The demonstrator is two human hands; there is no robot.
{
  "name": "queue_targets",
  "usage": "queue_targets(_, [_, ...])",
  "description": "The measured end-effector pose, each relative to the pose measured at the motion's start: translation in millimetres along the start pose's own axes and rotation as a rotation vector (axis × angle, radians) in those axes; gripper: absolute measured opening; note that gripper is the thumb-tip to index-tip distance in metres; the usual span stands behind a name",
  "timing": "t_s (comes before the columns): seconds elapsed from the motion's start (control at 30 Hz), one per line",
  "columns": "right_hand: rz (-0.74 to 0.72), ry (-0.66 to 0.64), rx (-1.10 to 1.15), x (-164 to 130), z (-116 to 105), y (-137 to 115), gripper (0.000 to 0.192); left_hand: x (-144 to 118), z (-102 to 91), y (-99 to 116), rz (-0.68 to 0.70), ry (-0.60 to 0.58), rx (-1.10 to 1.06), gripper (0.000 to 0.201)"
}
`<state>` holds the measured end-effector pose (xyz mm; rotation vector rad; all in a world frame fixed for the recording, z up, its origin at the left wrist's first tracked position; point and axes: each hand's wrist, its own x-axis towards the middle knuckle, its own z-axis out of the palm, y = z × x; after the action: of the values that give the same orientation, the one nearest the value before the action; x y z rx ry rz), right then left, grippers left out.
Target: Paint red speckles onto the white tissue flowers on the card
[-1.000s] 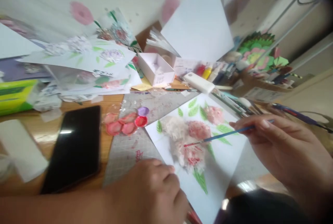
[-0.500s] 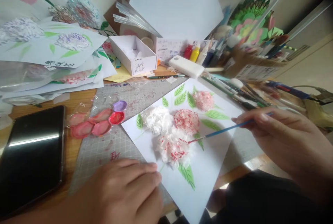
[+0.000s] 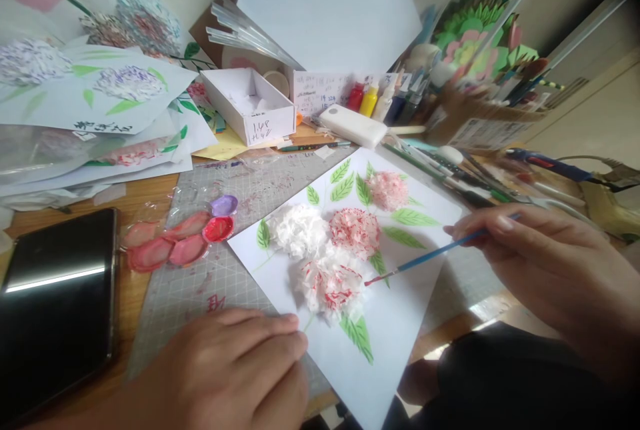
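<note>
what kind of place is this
Probably a craft desk, perhaps at home: a paint palette lies on a gridded mat, small paint bottles stand behind, and paper flowers sit on a white sheet.

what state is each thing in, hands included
right hand, closed on the paintbrush
paintbrush, tip reddened
left hand, curled at the edge of the paper
front flower, white, partly streaked red
left flower, white
middle flower, speckled red
back flower, pale pink
red paint well, uncovered
white box, open
black device, screen dark
</note>
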<state>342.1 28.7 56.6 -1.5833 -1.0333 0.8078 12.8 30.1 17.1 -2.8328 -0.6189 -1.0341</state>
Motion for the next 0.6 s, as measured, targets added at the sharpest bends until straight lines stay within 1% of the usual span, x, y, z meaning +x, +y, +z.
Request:
queue_targets(0.13, [-0.035,-0.013,-0.016,-1.9,0.1,0.3,0.041,1.5,-0.6,1.0,-0.013,0.003,0.017,0.039])
queue_targets(0.3, [-0.037,-0.035,-0.022,-2.8,2.4,-2.8,0.038,-2.9,3.2,2.6,-0.024,0.026,0.006,0.039])
queue_targets(0.47, [-0.044,0.020,0.034,0.0,-1.6,-2.3,0.033,-3.4,2.1,4.0,-0.023,0.004,0.014,0.039])
queue_targets(0.6, [-0.048,-0.013,-0.001,-2.0,0.2,-1.4,0.035,-4.6,3.6,4.9,-0.045,0.013,-0.001,0.038])
